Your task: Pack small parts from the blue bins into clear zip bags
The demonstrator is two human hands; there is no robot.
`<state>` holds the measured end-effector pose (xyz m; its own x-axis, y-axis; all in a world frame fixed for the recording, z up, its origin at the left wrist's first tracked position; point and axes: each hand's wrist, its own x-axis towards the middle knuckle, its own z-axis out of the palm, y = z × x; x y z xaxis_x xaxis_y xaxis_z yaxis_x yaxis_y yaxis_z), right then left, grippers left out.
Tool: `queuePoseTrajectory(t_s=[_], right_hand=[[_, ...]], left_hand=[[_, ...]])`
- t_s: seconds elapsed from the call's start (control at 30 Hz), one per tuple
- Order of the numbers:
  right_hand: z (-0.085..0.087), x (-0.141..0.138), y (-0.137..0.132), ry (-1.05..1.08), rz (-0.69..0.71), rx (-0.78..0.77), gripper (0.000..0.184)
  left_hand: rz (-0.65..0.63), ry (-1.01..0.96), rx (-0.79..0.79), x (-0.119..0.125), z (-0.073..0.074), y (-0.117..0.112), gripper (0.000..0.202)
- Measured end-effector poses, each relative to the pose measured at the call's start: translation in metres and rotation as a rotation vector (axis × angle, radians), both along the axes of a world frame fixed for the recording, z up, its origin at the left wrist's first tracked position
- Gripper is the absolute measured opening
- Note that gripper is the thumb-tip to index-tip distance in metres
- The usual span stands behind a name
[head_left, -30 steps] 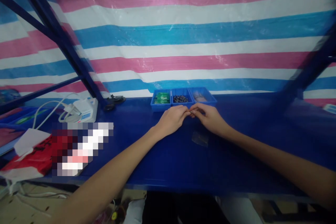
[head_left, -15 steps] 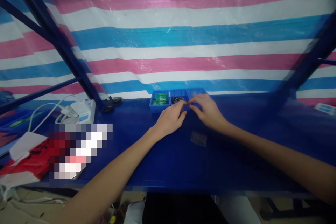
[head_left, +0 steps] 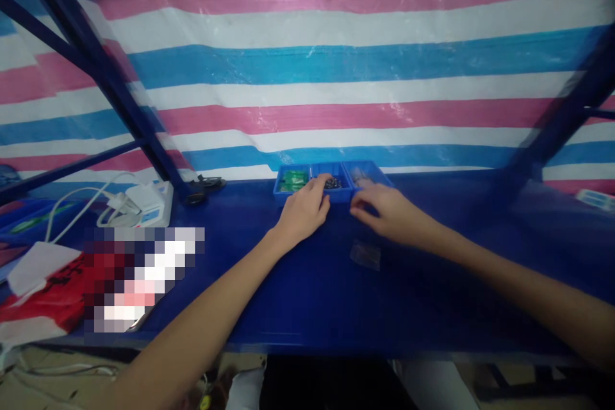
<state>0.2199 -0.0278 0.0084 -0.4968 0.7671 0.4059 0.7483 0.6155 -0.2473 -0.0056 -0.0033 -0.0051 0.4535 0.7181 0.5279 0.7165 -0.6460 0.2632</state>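
Note:
A blue divided tray (head_left: 293, 199) stands at the back of the blue table. Green packets (head_left: 294, 179) fill its left compartment, small dark and silvery pieces (head_left: 332, 182) its middle one, and clear plastic bags (head_left: 360, 177) its right one. My left hand (head_left: 303, 208) rests over the tray's front near the middle compartment, fingers stretched forward and thumb apart. In front of the right compartment my right hand (head_left: 384, 210) curls, thumb and fingertips drawn together; whatever is between them is too small to make out. A small clear bag (head_left: 366, 255) lies flat, nearer me.
On the left lie a white power strip (head_left: 161, 208) with cables, a red and white bag (head_left: 52, 288) and a pixelated item (head_left: 154, 275). A black object (head_left: 209, 183) sits by the blue frame post (head_left: 120, 102). Striped sheeting (head_left: 336, 70) hangs behind.
My hands were close together over the tray's front and have parted. The right hand moved slightly right and nearer me, uncovering the right compartment; the left moved slightly left.

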Motion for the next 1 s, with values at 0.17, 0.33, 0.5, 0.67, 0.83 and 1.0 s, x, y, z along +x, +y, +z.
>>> queuePoseTrajectory(t_s=[0.17, 0.33, 0.5, 0.67, 0.83, 1.0], right_hand=[[-0.001, 0.006, -0.027, -0.047, 0.101, -0.396, 0.023], [-0.01, 0.003, -0.017, 0.025, 0.084, -0.468, 0.017], [-0.023, 0.002, -0.003, 0.158, 0.005, -0.319, 0.015], [-0.033, -0.001, 0.005, 0.419, -0.065, -0.316, 0.02], [-0.033, -0.004, 0.006, 0.649, -0.02, -0.53, 0.028], [-0.034, -0.003, 0.007, 0.632, 0.008, -0.543, 0.025]], left_hand=[[-0.007, 0.04, -0.01, 0.004, -0.002, -0.004, 0.039], [-0.07, 0.143, -0.007, 0.009, -0.005, -0.009, 0.03], [-0.174, 0.277, -0.01, 0.011, -0.009, -0.012, 0.018], [-0.229, 0.269, -0.004, 0.008, -0.009, -0.011, 0.028], [-0.223, 0.248, -0.013, 0.007, -0.009, -0.008, 0.032], [-0.198, 0.215, 0.032, 0.009, -0.009, -0.009, 0.02]])
